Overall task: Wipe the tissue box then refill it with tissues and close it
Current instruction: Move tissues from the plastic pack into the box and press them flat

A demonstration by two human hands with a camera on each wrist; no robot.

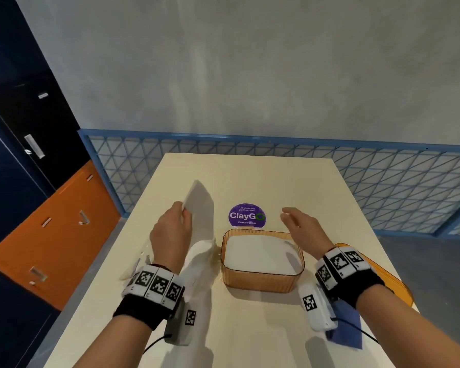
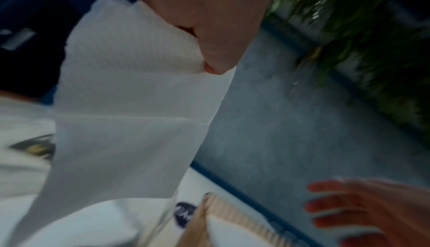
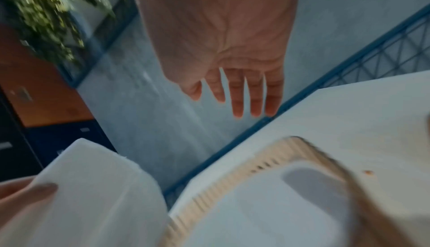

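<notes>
Refilling is in hand: my left hand pinches a raised tissue at 10 o'clock of the box, already holding tissues mid-table, while my right hand, fingers loose and empty, hovers at 1 o'clock; next, lay tissue in, fit lid.

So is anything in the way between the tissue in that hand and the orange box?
Nothing visible is. The left hand pinches the tissue up in the air, left of the tissue box. The box is open on top, tissues already inside, and the open right hand hovers over its far right edge.
</notes>
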